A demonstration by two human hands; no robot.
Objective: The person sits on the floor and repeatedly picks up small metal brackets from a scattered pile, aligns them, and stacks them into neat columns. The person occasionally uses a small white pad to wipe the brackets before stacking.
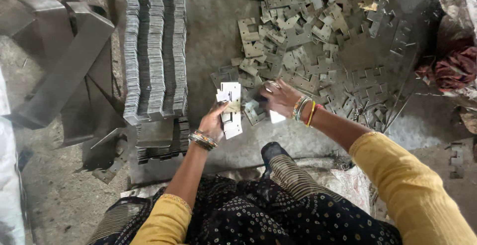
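I saw the left hand [214, 121] with fingers clamped on a small stack of notched metal plates [231, 110], held above the floor. The right hand [281, 98], fingers curled together, gripped another plate [276, 117] beside the loose plate pile [318, 51], right of the stacked plate rows [155, 51].

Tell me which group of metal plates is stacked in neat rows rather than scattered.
The plates at the upper left, packed on edge in long tidy rows. The pile at the upper right lies loose and jumbled; the left hand holds only a few.
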